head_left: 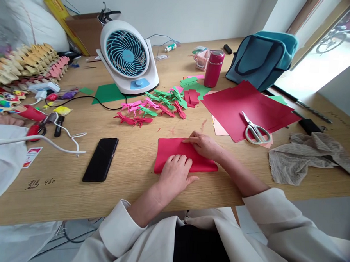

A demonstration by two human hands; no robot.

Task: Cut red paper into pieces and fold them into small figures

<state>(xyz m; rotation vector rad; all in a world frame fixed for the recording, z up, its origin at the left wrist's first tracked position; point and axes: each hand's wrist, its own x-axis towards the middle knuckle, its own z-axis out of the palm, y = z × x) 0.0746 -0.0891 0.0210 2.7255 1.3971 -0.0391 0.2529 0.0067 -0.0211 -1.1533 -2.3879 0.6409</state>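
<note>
A sheet of red paper (pixel 170 147), apparently folded over with its crease along the near edge, lies on the table in front of me. My left hand (pixel 177 171) rests on its lower middle, fingers lying flat and the thumb spread past the near edge. On the upper right part of the sheet is my right hand (pixel 203 145), its index finger stretched out to the left and the other fingers partly bent beneath the palm. Both hands press on the paper without gripping it. Farther back lie several folded red, pink and green paper pieces (pixel 161 103).
White-handled scissors (pixel 255 131) lie on large red sheets (pixel 247 103) at the right, near a grey cloth (pixel 303 153). A black phone (pixel 100 159) is left of me. Behind stand a fan (pixel 127 56), a red flask (pixel 214 68) and a blue bag (pixel 257 59). Another person's sleeve (pixel 3 157) reaches in from the left.
</note>
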